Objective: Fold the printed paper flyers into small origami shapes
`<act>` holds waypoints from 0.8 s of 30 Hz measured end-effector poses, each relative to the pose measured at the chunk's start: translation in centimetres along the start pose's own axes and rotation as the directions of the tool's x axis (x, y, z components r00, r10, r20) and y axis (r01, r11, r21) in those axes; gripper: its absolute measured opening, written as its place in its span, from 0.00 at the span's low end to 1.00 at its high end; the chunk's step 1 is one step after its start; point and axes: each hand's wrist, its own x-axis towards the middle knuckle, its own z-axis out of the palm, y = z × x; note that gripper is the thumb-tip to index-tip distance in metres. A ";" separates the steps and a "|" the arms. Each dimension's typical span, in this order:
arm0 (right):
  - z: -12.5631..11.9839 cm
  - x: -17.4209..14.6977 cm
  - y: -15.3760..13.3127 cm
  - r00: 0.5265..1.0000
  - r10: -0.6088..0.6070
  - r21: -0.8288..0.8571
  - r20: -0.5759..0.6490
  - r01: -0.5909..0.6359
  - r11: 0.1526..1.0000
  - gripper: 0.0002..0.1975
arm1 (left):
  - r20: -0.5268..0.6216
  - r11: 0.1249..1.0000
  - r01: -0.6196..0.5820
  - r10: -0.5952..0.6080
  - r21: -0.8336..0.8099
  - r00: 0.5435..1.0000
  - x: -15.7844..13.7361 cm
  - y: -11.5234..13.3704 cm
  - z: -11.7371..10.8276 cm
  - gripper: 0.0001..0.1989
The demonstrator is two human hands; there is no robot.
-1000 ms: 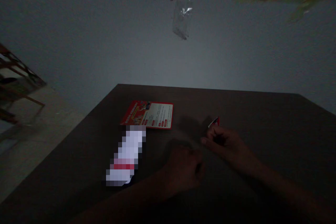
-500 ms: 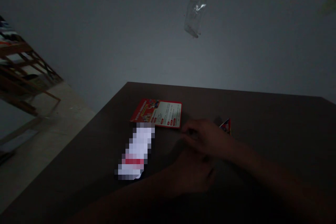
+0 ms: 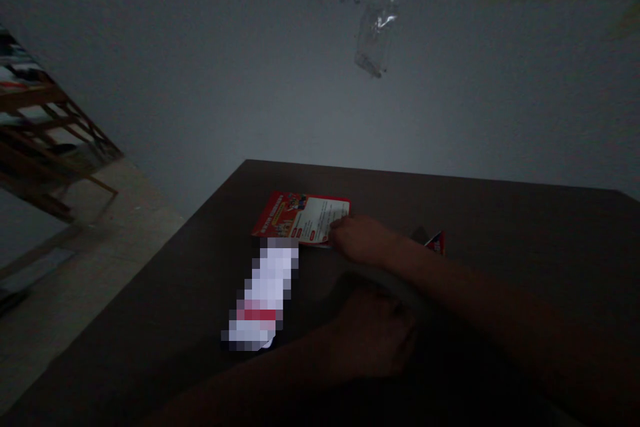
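Observation:
A red and white printed card (image 3: 305, 217), like a leaflet or booklet, lies on the dark table. My right hand (image 3: 363, 238) reaches over its lower right corner, with fingers closed at that edge and covering part of the print. Nearer to me, my left hand (image 3: 375, 333) rests low over the table with its fingers curled in. Deep shadow hides whatever may be inside it. A lit phone-like slab with a blurred screen (image 3: 263, 293) lies left of my hands, just below the card.
A small red triangular piece (image 3: 437, 242) shows behind my right forearm. The table (image 3: 480, 200) stands against a grey wall, where clear plastic packaging (image 3: 376, 40) hangs. Wooden furniture (image 3: 55, 113) stands on the floor to the left.
My right hand has moved left and slightly away from me, off my left hand and onto the card's right corner. My left hand stays in nearly the same place.

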 end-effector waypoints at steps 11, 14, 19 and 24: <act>-1.0 1.0 -0.1 0.989 0.147 0.103 -0.022 -0.144 0.984 0.11 | 0.019 1.000 -0.012 0.012 0.010 1.000 -0.1 -0.1 0.3 0.10; -0.7 1.0 0.5 0.987 0.161 0.187 -0.012 -0.156 0.970 0.09 | 0.033 1.000 -0.011 0.011 0.004 0.999 -0.1 -0.1 0.2 0.10; -0.6 0.9 1.7 0.991 0.133 0.324 -0.014 -0.121 0.938 0.07 | 0.047 1.000 0.000 0.001 -0.022 0.999 0.0 0.0 -0.2 0.09; -0.5 0.9 2.2 0.994 0.102 0.385 -0.029 -0.083 0.919 0.06 | 0.054 0.999 0.018 -0.016 -0.029 0.998 -0.1 0.0 -0.2 0.10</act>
